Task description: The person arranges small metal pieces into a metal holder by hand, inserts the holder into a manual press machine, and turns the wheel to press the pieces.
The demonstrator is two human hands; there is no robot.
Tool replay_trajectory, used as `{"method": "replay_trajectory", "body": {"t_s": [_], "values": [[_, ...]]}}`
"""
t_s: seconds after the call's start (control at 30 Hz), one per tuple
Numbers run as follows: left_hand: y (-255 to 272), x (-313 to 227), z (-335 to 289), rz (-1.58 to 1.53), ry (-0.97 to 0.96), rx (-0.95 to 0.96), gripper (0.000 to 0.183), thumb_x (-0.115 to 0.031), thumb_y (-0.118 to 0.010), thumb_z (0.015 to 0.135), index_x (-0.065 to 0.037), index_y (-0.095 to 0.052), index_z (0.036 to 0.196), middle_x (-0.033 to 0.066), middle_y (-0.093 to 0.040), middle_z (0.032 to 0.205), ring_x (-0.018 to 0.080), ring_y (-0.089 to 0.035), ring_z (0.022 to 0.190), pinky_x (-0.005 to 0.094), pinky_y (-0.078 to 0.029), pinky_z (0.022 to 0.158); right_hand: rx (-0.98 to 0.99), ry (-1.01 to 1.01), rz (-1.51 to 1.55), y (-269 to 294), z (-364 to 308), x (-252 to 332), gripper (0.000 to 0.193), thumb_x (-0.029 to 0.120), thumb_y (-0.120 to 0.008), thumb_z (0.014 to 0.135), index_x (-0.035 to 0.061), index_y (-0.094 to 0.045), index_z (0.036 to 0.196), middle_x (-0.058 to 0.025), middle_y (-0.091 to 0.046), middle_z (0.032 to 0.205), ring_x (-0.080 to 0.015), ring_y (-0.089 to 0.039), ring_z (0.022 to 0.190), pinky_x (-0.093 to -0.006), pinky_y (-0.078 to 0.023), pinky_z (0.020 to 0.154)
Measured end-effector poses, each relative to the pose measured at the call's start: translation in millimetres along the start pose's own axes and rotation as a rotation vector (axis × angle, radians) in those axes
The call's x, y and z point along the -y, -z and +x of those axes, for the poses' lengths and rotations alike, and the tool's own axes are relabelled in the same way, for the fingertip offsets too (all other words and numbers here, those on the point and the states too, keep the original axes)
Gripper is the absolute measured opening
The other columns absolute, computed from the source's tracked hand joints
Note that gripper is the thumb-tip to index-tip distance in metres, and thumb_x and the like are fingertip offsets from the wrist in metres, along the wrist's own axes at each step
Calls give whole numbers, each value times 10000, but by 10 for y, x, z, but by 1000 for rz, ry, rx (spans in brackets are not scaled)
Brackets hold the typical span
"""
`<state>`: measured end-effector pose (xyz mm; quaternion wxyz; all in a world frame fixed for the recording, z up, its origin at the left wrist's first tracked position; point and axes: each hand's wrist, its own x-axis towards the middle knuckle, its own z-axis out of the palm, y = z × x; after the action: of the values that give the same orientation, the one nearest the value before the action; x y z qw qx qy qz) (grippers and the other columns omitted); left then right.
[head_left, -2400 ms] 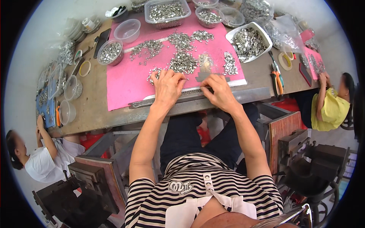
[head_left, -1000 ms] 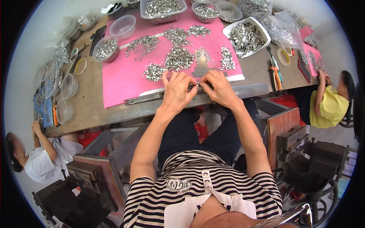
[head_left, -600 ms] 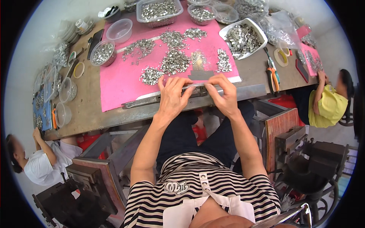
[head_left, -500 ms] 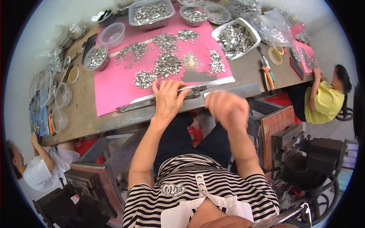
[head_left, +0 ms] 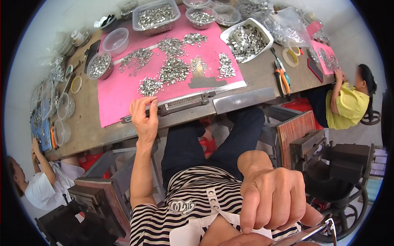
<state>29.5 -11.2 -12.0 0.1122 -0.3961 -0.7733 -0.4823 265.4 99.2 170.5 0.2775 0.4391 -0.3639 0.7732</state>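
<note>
- Left hand [head_left: 143, 119], the person's own: over the left part of the metal bar, thumb and forefinger drawn together; whether they pinch a small piece cannot be told.
- Right hand [head_left: 273, 199]: raised in front of the chest, well apart from the table, fingers bent downward, back of the hand up; whether anything is grasped cannot be told.
- Metal bar [head_left: 184, 102]: dark, long, slotted, a row of small ridged parts along its middle; lies along the table's near edge, beside the mat.
- Metal plate [head_left: 245, 100]: flat, grey, just right of the bar.
- Pink mat [head_left: 113, 106]: carries several heaps of small silver pieces [head_left: 174, 70], plus grey flat strips [head_left: 207, 82].
- Writing: a white letter-shaped patch [head_left: 182, 206] on the striped shirt [head_left: 172, 225].
- Rectangular tub [head_left: 160, 30]: clear plastic, filled with silver pieces, at the mat's far edge.
- Round bowl [head_left: 100, 77]: clear, silver pieces inside, at the mat's left edge.
- Second round bowl [head_left: 202, 27]: clear, silver pieces inside, right of the tub.
- White tray [head_left: 230, 49]: rounded corners, heaped with larger silver pieces, partly overlapping the mat's right edge.
- Pliers [head_left: 282, 80]: orange handles, right of the tray, near two tape rolls [head_left: 289, 58].
- Plastic bag [head_left: 289, 26]: clear, crumpled, behind the tape rolls.
- Two co-workers: one in a white shirt [head_left: 43, 190] at left, one in a yellow shirt [head_left: 349, 107] at right.
</note>
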Motion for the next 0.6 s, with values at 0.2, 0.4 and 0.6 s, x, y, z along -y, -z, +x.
{"method": "replay_trajectory", "body": {"t_s": [0.2, 0.4, 0.6], "values": [[269, 199, -201, 148, 17, 2, 83, -105, -717, 926, -50, -703, 987, 76, -673, 983, 260, -601, 970, 382, -423, 939, -63, 22, 24, -36, 33, -89, 633, 410, -497, 1070, -8, -626, 613, -155, -599, 624, -281, -601, 544, -499, -505, 942], [534, 401, -342, 224, 25, 3, 193, -112, -753, 880, -50, -708, 1058, 109, -639, 1082, 301, -563, 1078, 422, -390, 999, -10, -20, -45, -38, 111, -33, 669, 420, -464, 1081, -24, -626, 609, -162, -592, 610, -282, -608, 547, -486, -511, 950], [634, 525, -430, 354, 20, 78, 364, -144, -812, 812, -70, -705, 1152, 109, -597, 1199, 313, -530, 1155, 452, -377, 1032, 66, -55, 6, 189, 140, -108, 661, 416, -430, 1102, -28, -657, 667, -156, -606, 623, -261, -604, 540, -474, -521, 915]]}}
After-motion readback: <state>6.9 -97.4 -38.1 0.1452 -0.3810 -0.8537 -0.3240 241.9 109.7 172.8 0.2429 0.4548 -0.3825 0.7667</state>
